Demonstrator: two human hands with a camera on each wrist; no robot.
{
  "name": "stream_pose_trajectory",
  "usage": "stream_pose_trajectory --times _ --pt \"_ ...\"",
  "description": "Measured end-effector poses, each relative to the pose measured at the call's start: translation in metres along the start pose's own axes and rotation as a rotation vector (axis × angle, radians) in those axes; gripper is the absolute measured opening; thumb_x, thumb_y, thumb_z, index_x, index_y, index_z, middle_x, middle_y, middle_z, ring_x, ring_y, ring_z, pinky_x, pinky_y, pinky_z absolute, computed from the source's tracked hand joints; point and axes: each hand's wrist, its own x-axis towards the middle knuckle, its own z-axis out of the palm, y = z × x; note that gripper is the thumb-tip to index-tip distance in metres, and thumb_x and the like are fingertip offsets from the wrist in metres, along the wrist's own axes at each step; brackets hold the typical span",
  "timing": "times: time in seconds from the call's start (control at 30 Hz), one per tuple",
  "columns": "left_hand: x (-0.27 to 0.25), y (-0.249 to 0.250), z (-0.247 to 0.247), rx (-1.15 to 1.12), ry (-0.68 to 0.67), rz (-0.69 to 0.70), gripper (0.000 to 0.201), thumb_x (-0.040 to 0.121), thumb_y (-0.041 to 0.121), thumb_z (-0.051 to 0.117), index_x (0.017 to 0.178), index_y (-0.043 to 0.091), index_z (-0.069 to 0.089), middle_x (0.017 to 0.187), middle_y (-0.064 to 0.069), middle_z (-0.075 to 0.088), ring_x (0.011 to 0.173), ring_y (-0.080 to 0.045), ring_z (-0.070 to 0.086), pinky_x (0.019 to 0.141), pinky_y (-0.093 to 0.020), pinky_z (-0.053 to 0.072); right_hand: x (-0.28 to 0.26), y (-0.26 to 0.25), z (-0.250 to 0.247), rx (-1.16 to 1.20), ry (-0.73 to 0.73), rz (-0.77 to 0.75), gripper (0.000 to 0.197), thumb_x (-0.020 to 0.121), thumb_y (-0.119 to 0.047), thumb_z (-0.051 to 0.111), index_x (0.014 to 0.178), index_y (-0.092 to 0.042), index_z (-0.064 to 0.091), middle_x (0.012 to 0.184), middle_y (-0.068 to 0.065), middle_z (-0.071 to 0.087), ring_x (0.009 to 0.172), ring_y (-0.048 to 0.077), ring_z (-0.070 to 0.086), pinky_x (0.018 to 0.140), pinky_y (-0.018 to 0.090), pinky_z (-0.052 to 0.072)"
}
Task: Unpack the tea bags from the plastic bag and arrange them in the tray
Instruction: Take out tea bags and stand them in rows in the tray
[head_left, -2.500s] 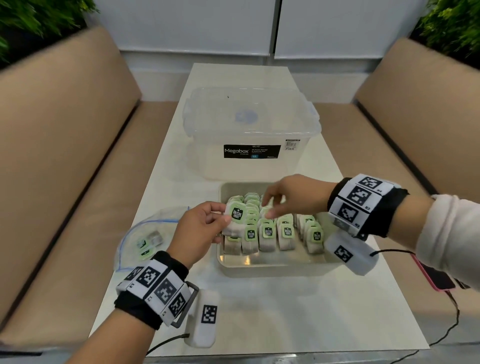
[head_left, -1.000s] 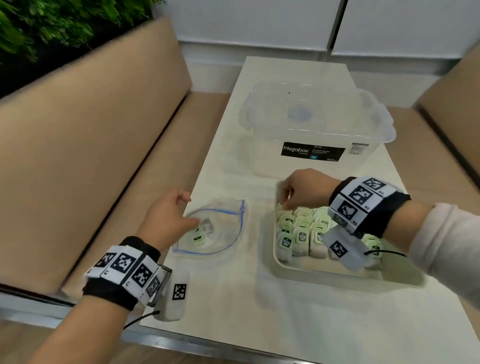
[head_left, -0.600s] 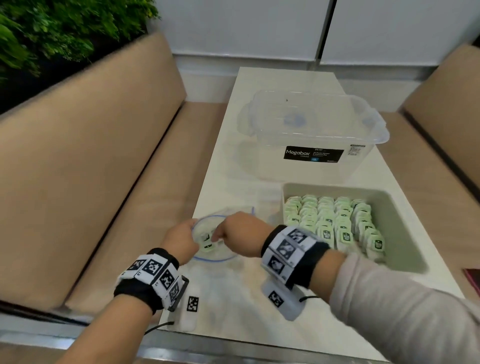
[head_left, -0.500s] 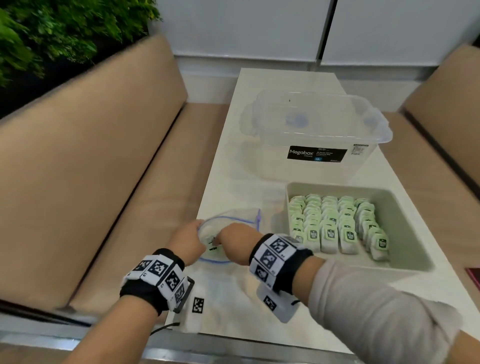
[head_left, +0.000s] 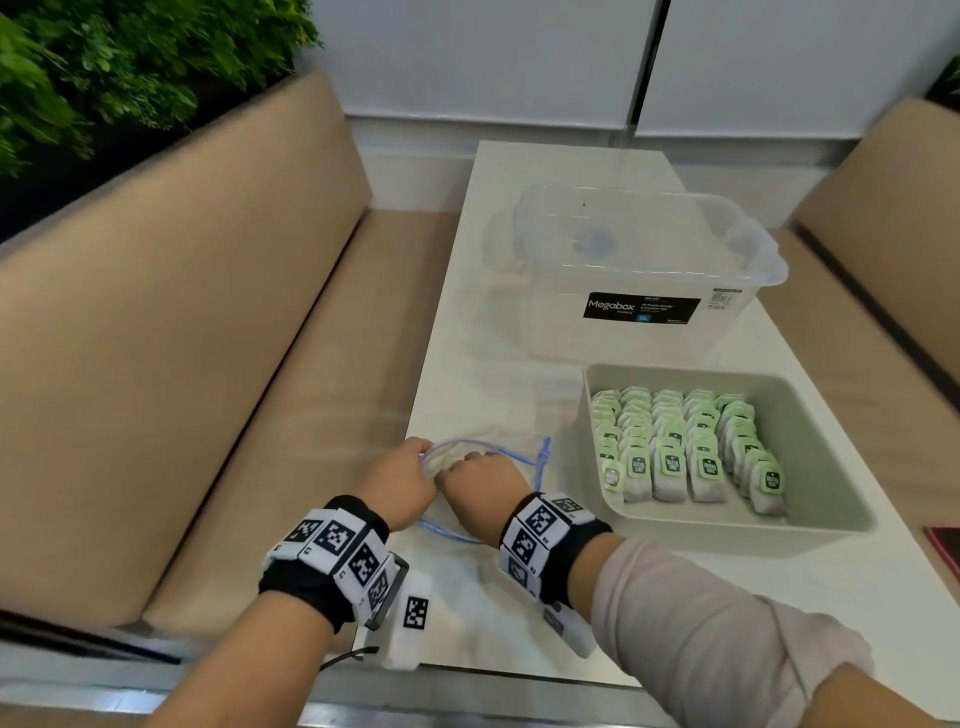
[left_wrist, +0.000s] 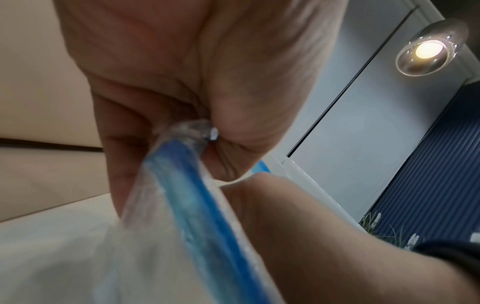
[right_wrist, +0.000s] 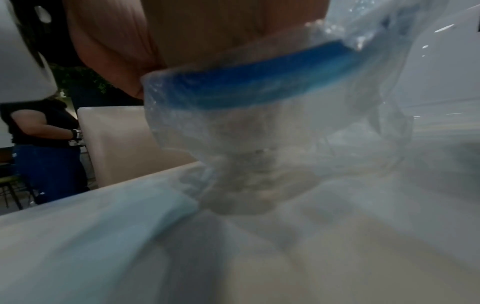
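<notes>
The left hand (head_left: 397, 483) pinches the blue-zippered rim of the clear plastic bag (head_left: 511, 457) at the counter's (head_left: 519, 364) nine o'clock edge. The right hand (head_left: 480, 491) reaches inside; its grip is hidden. Green-tagged tea bags (head_left: 685, 447) fill the grey rectangular tray (head_left: 826, 467) at three o'clock.

Clear Megabox storage box (head_left: 644, 270) on white table (head_left: 519, 613), between tan benches (head_left: 171, 332); green foliage (head_left: 104, 67) behind.
</notes>
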Motion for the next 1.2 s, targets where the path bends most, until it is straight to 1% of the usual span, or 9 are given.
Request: stream_pose_trajectory --times 0.3,0.5,0.6,0.7,0.83,0.9,1.0,1.1,1.2 --pt "0.013 0.001 0.005 -0.049 0.124 -0.076 0.050 0.084 0.001 0.047 0.133 0.011 0.044 0.126 -0.014 0.058 0.110 -0.030 0.055 0.079 -0.024 0.038 -0.020 0.016 -0.017 0.443 0.196 0.191 0.020 0.089 -0.004 0.042 0.104 -0.005 0.056 0.103 0.015 0.063 0.097 0.032 0.059 0.069 0.032 0.036" --pt "0.011 0.014 0.005 -0.019 0.054 -0.062 0.071 0.085 0.017 0.056 0.147 0.011 0.020 0.142 -0.014 0.042 0.126 -0.029 0.044 0.089 -0.025 0.036 -0.031 0.048 -0.041 0.909 0.513 0.431 0.021 0.090 -0.012 0.047 0.102 -0.014 0.064 0.086 0.008 0.072 0.084 0.026 0.066 0.076 0.033 0.051" --pt "0.005 0.029 -0.003 -0.152 0.304 0.016 0.063 0.086 0.014 0.054 0.144 0.013 0.029 0.150 -0.010 0.034 0.135 -0.023 0.035 0.105 -0.027 0.030 -0.028 0.062 -0.044 0.978 0.585 0.510 0.021 0.090 -0.012 0.049 0.102 -0.014 0.066 0.086 0.008 0.073 0.083 0.024 0.067 0.077 0.033 0.052" --pt "-0.007 0.048 -0.009 -0.282 0.495 0.250 0.051 0.085 0.001 0.048 0.134 0.016 0.047 0.149 0.000 0.036 0.115 -0.007 0.053 0.090 -0.009 0.029 -0.027 0.068 -0.048 1.048 0.647 0.553 0.022 0.090 -0.013 0.049 0.102 -0.014 0.067 0.078 0.005 0.074 0.076 0.019 0.070 0.074 0.030 0.053" --pt "-0.009 0.068 0.001 -0.224 0.260 0.408 0.056 0.090 0.002 0.041 0.143 0.021 0.034 0.156 0.004 0.019 0.140 -0.009 0.027 0.105 -0.017 0.026 -0.027 0.064 -0.056 1.222 0.696 0.506 0.017 0.091 -0.016 0.052 0.095 -0.018 0.069 0.075 0.004 0.074 0.065 0.011 0.070 0.069 0.023 0.055" --pt "-0.004 0.071 0.007 -0.341 0.153 0.399 0.053 0.096 0.018 0.039 0.147 0.020 0.024 0.156 0.005 0.018 0.142 -0.004 0.017 0.113 -0.019 0.015 -0.026 0.060 -0.058 1.271 0.705 0.463 0.017 0.089 -0.028 0.055 0.088 -0.028 0.072 0.075 0.001 0.074 0.073 0.016 0.071 0.077 0.035 0.056" --pt "-0.001 0.073 0.013 -0.621 0.069 0.348 0.054 0.097 0.033 0.041 0.147 0.025 0.024 0.140 0.015 0.042 0.130 -0.005 0.041 0.111 -0.038 0.033 -0.029 0.060 -0.061 1.359 0.671 0.430 0.021 0.090 -0.032 0.053 0.082 -0.025 0.071 0.079 0.004 0.073 0.080 0.022 0.070 0.083 0.047 0.054" --pt "0.000 0.079 0.014 -0.754 0.079 0.329 0.038 0.098 0.026 0.042 0.136 0.021 0.043 0.124 0.001 0.059 0.107 -0.007 0.060 0.092 -0.032 0.050 -0.036 0.070 -0.065 1.353 0.666 0.417 0.015 0.090 -0.016 0.057 0.095 -0.020 0.071 0.076 -0.002 0.070 0.075 0.015 0.068 0.086 0.043 0.054" --pt "0.000 0.087 0.016 -0.822 0.113 0.294 0.031 0.100 0.014 0.036 0.127 0.011 0.050 0.119 -0.009 0.063 0.099 -0.012 0.066 0.088 -0.036 0.053 -0.042 0.082 -0.067 1.333 0.681 0.427 0.021 0.081 -0.011 0.068 0.098 -0.022 0.063 0.073 0.000 0.065 0.072 0.021 0.068 0.081 0.039 0.055"
